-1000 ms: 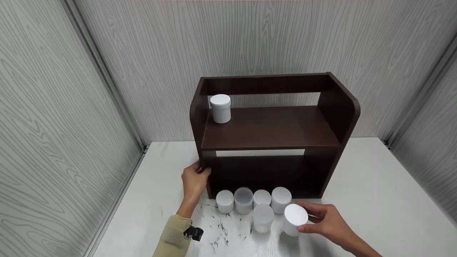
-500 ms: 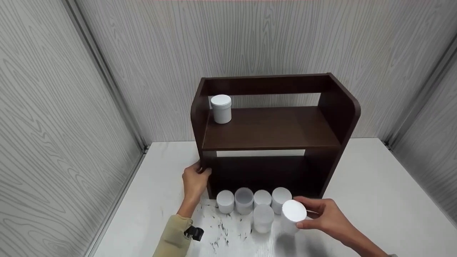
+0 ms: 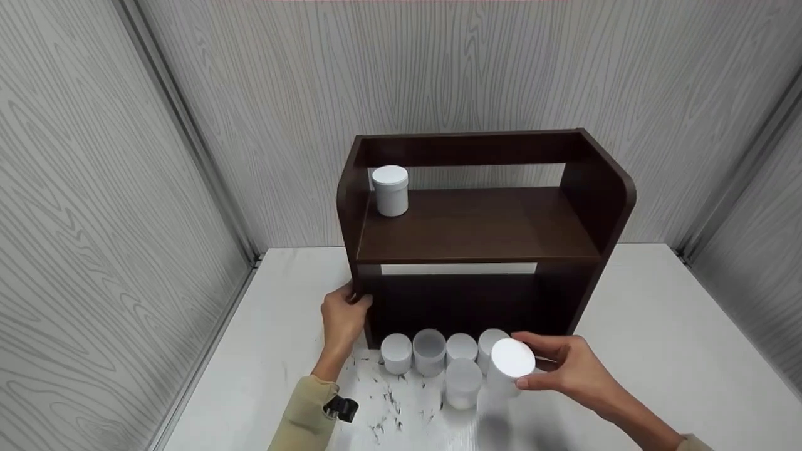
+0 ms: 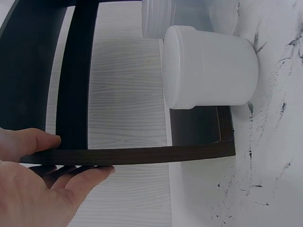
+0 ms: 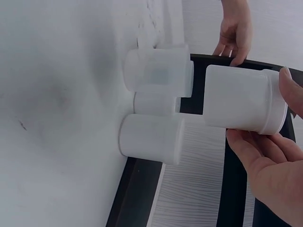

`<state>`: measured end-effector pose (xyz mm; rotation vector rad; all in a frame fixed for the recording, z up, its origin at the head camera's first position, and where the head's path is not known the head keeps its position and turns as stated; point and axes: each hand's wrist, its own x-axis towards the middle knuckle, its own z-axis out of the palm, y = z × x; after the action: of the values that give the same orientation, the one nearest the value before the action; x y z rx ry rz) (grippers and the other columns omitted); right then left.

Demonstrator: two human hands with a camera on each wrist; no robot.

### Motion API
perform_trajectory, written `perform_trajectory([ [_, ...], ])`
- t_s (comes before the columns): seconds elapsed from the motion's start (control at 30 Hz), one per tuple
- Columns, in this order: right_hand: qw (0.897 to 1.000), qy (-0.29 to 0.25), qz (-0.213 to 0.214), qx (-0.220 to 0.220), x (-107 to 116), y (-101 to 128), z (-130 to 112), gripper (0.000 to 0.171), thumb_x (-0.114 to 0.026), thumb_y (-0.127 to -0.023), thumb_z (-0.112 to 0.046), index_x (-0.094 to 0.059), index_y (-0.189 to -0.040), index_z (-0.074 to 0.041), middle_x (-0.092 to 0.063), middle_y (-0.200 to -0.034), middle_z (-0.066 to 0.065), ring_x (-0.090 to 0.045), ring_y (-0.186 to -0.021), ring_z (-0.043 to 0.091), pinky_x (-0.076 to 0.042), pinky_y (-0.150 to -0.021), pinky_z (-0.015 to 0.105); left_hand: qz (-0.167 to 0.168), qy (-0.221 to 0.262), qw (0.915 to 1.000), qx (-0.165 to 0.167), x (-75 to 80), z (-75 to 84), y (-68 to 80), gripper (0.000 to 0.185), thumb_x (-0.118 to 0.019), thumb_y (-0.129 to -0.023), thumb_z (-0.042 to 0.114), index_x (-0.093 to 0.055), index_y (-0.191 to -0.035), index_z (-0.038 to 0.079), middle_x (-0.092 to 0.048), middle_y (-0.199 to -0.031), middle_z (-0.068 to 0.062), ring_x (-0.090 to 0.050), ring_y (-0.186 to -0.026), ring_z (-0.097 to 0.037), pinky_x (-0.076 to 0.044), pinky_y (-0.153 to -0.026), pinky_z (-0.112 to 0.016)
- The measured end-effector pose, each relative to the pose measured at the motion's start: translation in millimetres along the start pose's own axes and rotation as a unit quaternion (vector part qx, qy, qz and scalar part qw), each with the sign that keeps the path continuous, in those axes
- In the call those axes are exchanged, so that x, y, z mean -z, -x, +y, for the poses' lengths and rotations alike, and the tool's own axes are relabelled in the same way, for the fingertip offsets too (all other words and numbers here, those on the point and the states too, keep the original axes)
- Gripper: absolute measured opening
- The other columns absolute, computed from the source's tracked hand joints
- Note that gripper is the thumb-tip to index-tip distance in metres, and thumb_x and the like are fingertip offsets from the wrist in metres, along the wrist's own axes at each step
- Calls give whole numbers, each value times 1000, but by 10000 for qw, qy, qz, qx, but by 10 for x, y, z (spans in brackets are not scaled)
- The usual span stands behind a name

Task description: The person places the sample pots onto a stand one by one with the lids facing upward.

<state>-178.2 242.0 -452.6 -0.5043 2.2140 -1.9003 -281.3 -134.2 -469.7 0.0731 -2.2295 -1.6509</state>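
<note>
My right hand (image 3: 557,369) grips a white lidded jar (image 3: 510,366) by its lid end and holds it above the white table (image 3: 658,351), in front of the dark brown shelf (image 3: 476,232). The right wrist view shows that jar (image 5: 244,99) pinched between thumb and fingers (image 5: 265,156). Several more white jars (image 3: 438,357) stand on the table before the shelf's lower opening. My left hand (image 3: 343,316) grips the shelf's left side panel; in the left wrist view its fingers (image 4: 45,163) curl round the panel edge (image 4: 128,155). One jar (image 3: 390,190) stands on the upper shelf at the left.
Grey wood-grain walls (image 3: 94,188) close in the table on the left, back and right. Black scuff marks (image 3: 388,401) spot the table near its front. The upper shelf board (image 3: 501,222) lies bare to the right of its single jar.
My right hand has lifted its jar off the table and carried it up and slightly left, toward the shelf. My left hand has stayed on the side panel.
</note>
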Motion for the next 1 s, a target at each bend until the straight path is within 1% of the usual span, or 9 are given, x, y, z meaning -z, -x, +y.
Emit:
perform_trajectory([
  [0.17,10000,79,-15,52,7,-49,-111,77,-91,-78,-2,-53,-144,16,-60,-142,27,-67,-121,22,-57,-93,34,-17,-25,10000,-28,-1,-1,1,47,-68,-94,2,-59,-137,-16,-67,-128,-31,-69,-116,-40,-59,-91,-44],
  [0.4,9996,218,-30,196,-13,-116,-272,75,-91,-78,-1,-56,-142,14,-65,-136,25,-70,-116,20,-57,-92,31,7,24,10000,5,0,-3,3,46,-69,-94,2,-61,-135,-16,-68,-127,-31,-70,-114,-39,-60,-89,-42],
  [0.6,9998,39,-94,198,-28,-181,-390,75,-91,-78,0,-56,-143,13,-66,-135,25,-71,-115,23,-59,-90,34,35,-10,10000,7,0,-4,4,45,-69,-93,2,-62,-134,-15,-69,-126,-29,-70,-114,-38,-59,-90,-43],
  [0.73,9999,42,-46,129,-41,-237,-463,75,-92,-77,-1,-58,-142,12,-68,-133,23,-71,-116,24,-59,-90,35,34,-36,10000,-31,1,-10,6,45,-69,-93,3,-63,-134,-14,-70,-124,-28,-71,-114,-37,-59,-90,-43],
  [0.87,9998,98,-8,155,-68,-284,-547,75,-93,-77,-2,-59,-142,11,-68,-133,23,-70,-117,24,-58,-92,33,42,-17,10000,-37,-6,-15,5,45,-69,-93,3,-63,-133,-15,-70,-124,-28,-70,-114,-38,-59,-91,-44],
  [1.0,9997,141,6,204,-95,-338,-630,75,-93,-77,-4,-59,-142,10,-68,-134,22,-70,-117,25,-58,-93,32,-27,14,10000,-27,-5,-21,1,48,-69,-93,4,-60,-136,-16,-68,-128,-30,-69,-117,-39,-58,-92,-44],
])
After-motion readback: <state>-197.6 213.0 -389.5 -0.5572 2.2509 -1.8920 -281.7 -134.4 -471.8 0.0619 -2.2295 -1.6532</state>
